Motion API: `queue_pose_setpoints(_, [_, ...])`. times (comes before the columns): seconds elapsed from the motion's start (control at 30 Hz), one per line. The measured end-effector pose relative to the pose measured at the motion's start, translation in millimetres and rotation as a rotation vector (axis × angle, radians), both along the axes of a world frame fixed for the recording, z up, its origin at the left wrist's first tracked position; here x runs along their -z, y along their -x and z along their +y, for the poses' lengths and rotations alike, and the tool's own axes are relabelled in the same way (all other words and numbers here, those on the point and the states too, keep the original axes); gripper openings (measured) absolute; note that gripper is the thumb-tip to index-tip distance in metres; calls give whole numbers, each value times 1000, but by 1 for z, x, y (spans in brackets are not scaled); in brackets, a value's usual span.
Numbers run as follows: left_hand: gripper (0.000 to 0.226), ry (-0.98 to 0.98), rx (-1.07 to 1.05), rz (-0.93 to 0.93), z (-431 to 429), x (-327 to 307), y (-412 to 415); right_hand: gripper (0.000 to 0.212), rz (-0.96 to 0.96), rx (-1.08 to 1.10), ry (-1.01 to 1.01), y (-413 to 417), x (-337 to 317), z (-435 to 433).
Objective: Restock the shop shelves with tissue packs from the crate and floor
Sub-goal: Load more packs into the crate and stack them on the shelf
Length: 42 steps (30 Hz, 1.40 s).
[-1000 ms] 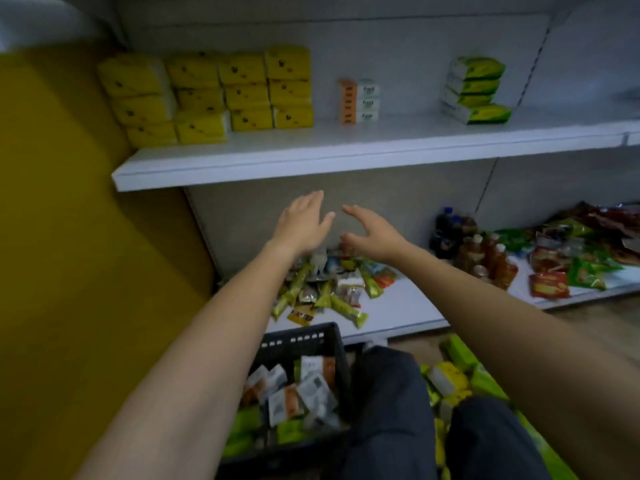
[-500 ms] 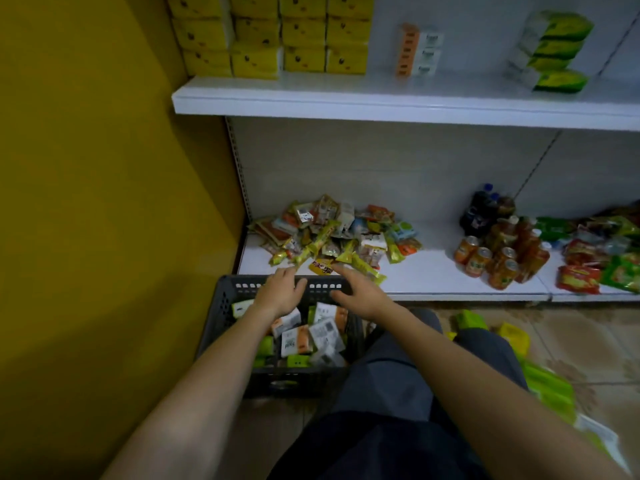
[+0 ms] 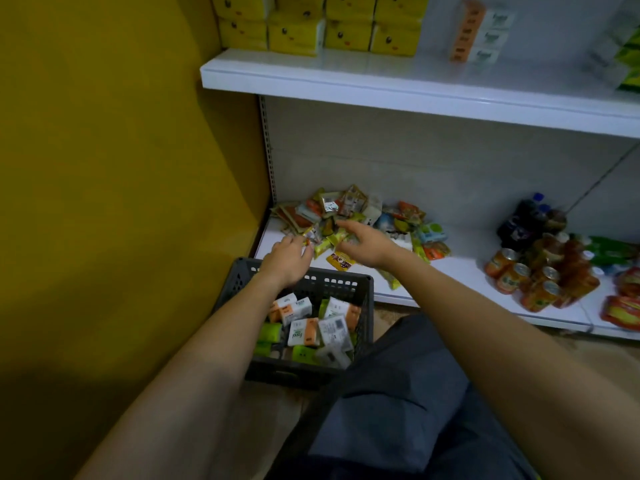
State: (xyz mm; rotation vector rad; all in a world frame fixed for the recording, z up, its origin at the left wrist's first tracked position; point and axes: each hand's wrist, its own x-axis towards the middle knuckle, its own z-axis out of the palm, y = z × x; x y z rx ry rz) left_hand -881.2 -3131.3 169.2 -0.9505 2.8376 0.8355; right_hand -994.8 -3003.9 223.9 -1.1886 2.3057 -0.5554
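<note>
Two white metal shelves stand against a mustard-yellow wall [image 3: 121, 168]. The upper shelf [image 3: 415, 95] carries stacked yellow-wrapped tissue packs [image 3: 346, 32]. The lower shelf [image 3: 460, 271] holds a loose heap of bright snack sachets [image 3: 346, 206] and, well apart to the right, orange drink cans [image 3: 512, 271]. On the floor just in front sits a dark grey perforated plastic crate [image 3: 294, 372], and the white, orange and green tissue packs [image 3: 304, 332] to be shelved lie jumbled inside it.

Both hands are past the crate, over the sachet heap rather than the stock. The left hand [image 3: 289, 259] hovers above the far rim and the right hand [image 3: 367, 244] reaches leftward across the sachets. Both have their fingers apart and relaxed, gripping nothing, though blur leaves it unclear whether the fingertips brush a sachet.

The risk lies in that heap: sweeping it aside could push sachets off the shelf edge into the crate, where they would mix with the tissues, or send them sliding against the cans.
</note>
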Motion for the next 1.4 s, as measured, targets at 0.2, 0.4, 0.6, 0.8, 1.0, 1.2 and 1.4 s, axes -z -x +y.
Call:
queue_pose_setpoints(0.2, [48,-51,13,-97,-3,48,37,56,-83,-25,-107,53,56,-9])
queue_pose_setpoints(0.4, [44,-108,48,-188,-14,108,86,54,-261,82,-151,105,131,7])
queue_pose_setpoints(0.6, [48,-190,83,-250,-17,167,150,55,-455,211,-212,99,230,10])
queue_pose_setpoints(0.8, [48,-254,129,-402,-24,277,129,61,-659,425,-162,67,322,-8])
queue_pose_setpoints(1.0, [54,-514,75,-503,-16,369,92,77,-698,658,-92,33,397,-14])
queue_pose_setpoints(1.2, [56,-649,-76,-373,-2,398,85,64,-755,775,-134,19,449,-13])
queue_pose_setpoints(1.4, [46,-801,-251,-253,-5,409,93,46,-950,869,-63,31,456,-13])
